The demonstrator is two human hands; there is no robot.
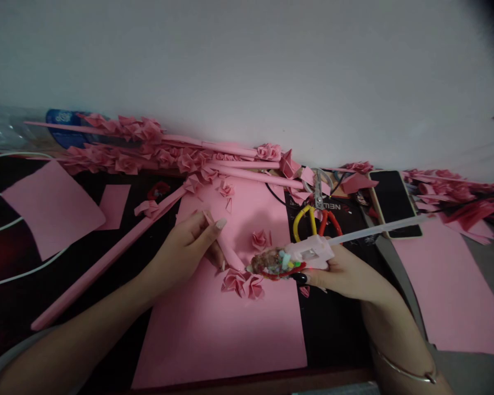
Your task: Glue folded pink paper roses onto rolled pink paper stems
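My left hand (183,255) grips a rolled pink paper stem (228,253) near its lower end, over a pink paper sheet (218,334). My right hand (346,274) holds a pink hot glue gun (315,253), its translucent glue stick (379,229) pointing toward the far right. The gun's front end is crusted with colourful glue (274,264), close to the stem's tip and apart from it as far as I can tell. Folded pink paper roses (234,282) lie just below, and another rose (259,240) sits on the sheet.
Yellow-and-red-handled scissors (313,222) and a black phone (394,203) lie beyond the glue gun. Long pink paper stems with roses (148,159) pile along the white wall (247,60). Loose pink sheets (51,208) and white cables (12,269) lie on the dark table at left.
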